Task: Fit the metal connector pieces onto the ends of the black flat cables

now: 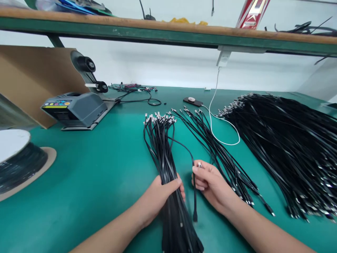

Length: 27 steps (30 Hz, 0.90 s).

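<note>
A thick bundle of black flat cables (164, 151) with pale connectors at its far end lies lengthwise before me. My left hand (168, 189) is wrapped around the middle of that bundle. Just to its right, my right hand (207, 181) pinches one single black cable (195, 196), whose dark plug hangs down toward the table. A small shiny metal piece shows at the right fingertips; whether it belongs to the same cable I cannot tell. Beyond the right hand lies a smaller group of black cables (218, 151), with plugs at both ends.
A large pile of black cables (284, 140) covers the right side. A grey tape dispenser (79, 109) and a cable spool (21, 165) stand left. A white cord (210, 116) runs down from a power strip to a dark phone-like device (188, 102). A shelf (168, 33) spans above.
</note>
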Each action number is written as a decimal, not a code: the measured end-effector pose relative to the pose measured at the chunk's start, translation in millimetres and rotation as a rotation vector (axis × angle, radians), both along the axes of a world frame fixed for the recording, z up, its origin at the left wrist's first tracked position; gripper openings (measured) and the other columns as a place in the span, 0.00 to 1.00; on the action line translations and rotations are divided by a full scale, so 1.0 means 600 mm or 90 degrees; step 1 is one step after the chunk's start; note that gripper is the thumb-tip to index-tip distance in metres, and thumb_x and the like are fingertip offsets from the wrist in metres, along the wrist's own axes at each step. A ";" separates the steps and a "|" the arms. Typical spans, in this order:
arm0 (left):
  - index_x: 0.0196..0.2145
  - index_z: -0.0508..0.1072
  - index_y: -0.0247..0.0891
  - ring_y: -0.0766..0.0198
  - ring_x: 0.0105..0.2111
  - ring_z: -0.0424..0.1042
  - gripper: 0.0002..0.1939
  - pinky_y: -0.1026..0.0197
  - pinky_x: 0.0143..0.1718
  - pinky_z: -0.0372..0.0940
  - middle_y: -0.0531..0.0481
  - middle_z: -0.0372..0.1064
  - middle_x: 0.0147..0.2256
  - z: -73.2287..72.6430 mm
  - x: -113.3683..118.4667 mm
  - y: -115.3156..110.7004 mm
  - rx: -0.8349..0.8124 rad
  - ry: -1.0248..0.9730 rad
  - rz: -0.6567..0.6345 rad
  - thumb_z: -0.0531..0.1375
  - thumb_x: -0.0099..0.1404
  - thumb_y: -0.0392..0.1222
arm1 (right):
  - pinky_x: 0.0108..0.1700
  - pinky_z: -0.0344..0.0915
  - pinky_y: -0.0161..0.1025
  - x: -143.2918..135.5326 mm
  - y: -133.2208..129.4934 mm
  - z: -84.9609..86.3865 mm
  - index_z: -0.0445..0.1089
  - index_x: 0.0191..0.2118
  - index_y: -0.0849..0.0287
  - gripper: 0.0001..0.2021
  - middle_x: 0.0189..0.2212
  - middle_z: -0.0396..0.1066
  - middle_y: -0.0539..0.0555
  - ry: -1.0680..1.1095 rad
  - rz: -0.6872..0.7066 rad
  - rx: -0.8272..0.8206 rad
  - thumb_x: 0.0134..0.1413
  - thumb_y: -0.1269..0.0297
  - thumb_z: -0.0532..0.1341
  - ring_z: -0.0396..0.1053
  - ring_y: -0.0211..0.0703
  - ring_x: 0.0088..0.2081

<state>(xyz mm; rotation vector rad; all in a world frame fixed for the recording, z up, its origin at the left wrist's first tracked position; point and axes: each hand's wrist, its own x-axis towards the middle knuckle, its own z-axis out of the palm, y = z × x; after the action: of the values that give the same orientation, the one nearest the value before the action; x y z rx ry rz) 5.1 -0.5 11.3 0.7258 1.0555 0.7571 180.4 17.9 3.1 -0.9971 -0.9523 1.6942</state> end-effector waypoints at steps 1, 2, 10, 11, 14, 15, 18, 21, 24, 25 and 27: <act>0.29 0.73 0.36 0.62 0.27 0.72 0.14 0.59 0.34 0.68 0.52 0.73 0.25 0.001 0.000 0.000 0.008 -0.008 0.003 0.69 0.59 0.49 | 0.23 0.45 0.31 0.002 0.005 -0.001 0.57 0.30 0.55 0.20 0.19 0.44 0.39 0.023 -0.029 0.006 0.51 0.51 0.69 0.41 0.30 0.20; 0.30 0.74 0.36 0.61 0.29 0.73 0.13 0.58 0.36 0.68 0.51 0.74 0.26 0.001 0.000 0.001 0.015 -0.013 0.005 0.70 0.57 0.46 | 0.23 0.47 0.31 0.004 0.010 -0.002 0.56 0.30 0.55 0.20 0.21 0.43 0.39 0.040 -0.053 0.014 0.52 0.51 0.68 0.41 0.31 0.21; 0.37 0.79 0.35 0.49 0.46 0.77 0.15 0.49 0.53 0.67 0.41 0.80 0.43 -0.010 -0.003 0.007 0.072 0.022 -0.010 0.74 0.51 0.40 | 0.28 0.55 0.33 0.006 0.018 0.004 0.57 0.32 0.55 0.17 0.25 0.49 0.43 -0.044 -0.098 0.081 0.60 0.49 0.61 0.50 0.33 0.23; 0.37 0.80 0.35 0.48 0.47 0.77 0.15 0.49 0.54 0.67 0.40 0.80 0.44 -0.009 -0.003 0.007 0.072 0.018 -0.011 0.74 0.52 0.40 | 0.29 0.56 0.34 0.007 0.015 0.005 0.59 0.33 0.56 0.15 0.26 0.52 0.44 -0.085 -0.088 0.093 0.60 0.51 0.62 0.53 0.34 0.25; 0.38 0.80 0.34 0.48 0.49 0.76 0.13 0.49 0.56 0.67 0.40 0.80 0.45 -0.006 -0.004 0.004 0.065 0.011 -0.011 0.72 0.56 0.41 | 0.33 0.56 0.36 0.013 0.006 0.008 0.67 0.33 0.58 0.09 0.29 0.62 0.47 -0.221 -0.062 0.145 0.53 0.62 0.67 0.58 0.36 0.29; 0.38 0.80 0.34 0.48 0.49 0.76 0.12 0.49 0.56 0.68 0.40 0.80 0.44 -0.005 -0.004 0.004 0.064 0.009 -0.007 0.71 0.56 0.40 | 0.33 0.55 0.36 0.016 0.005 0.009 0.68 0.32 0.58 0.07 0.30 0.64 0.47 -0.266 -0.049 0.162 0.51 0.66 0.68 0.58 0.36 0.29; 0.36 0.80 0.34 0.49 0.47 0.77 0.10 0.49 0.55 0.69 0.40 0.80 0.43 -0.006 -0.006 0.003 0.058 0.001 0.008 0.71 0.56 0.39 | 0.31 0.52 0.36 0.029 0.006 0.009 0.70 0.30 0.58 0.05 0.26 0.65 0.46 -0.358 0.009 0.188 0.46 0.72 0.66 0.57 0.36 0.27; 0.36 0.79 0.34 0.49 0.45 0.78 0.12 0.49 0.53 0.70 0.40 0.80 0.44 -0.008 -0.005 0.005 0.043 0.003 0.020 0.72 0.54 0.40 | 0.31 0.54 0.35 0.036 0.012 0.009 0.68 0.30 0.57 0.05 0.23 0.64 0.44 -0.357 0.055 0.182 0.48 0.71 0.65 0.59 0.36 0.26; 0.38 0.78 0.34 0.50 0.46 0.78 0.14 0.51 0.53 0.69 0.40 0.80 0.45 -0.010 -0.004 0.005 0.037 0.002 0.012 0.72 0.55 0.39 | 0.28 0.55 0.34 0.032 0.016 0.012 0.64 0.34 0.56 0.06 0.18 0.61 0.42 -0.292 0.048 0.156 0.55 0.63 0.62 0.59 0.35 0.21; 0.38 0.78 0.34 0.51 0.46 0.78 0.14 0.51 0.52 0.69 0.40 0.80 0.45 -0.011 -0.003 0.004 0.032 -0.004 0.007 0.72 0.55 0.39 | 0.27 0.56 0.34 0.027 0.017 0.012 0.63 0.35 0.56 0.07 0.17 0.61 0.41 -0.253 0.021 0.147 0.57 0.61 0.62 0.59 0.34 0.20; 0.37 0.76 0.35 0.53 0.42 0.79 0.14 0.52 0.48 0.71 0.42 0.80 0.41 -0.012 -0.003 0.002 0.019 -0.016 -0.004 0.72 0.54 0.39 | 0.27 0.57 0.33 0.015 0.019 0.012 0.62 0.36 0.55 0.10 0.17 0.63 0.41 -0.182 -0.058 0.141 0.58 0.58 0.62 0.61 0.34 0.20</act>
<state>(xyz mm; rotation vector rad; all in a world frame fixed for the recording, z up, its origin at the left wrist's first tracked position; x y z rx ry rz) 3.2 0.7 4.4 0.7425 1.0213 0.7757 189.5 29.5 10.1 -1.1322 -1.2312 1.3580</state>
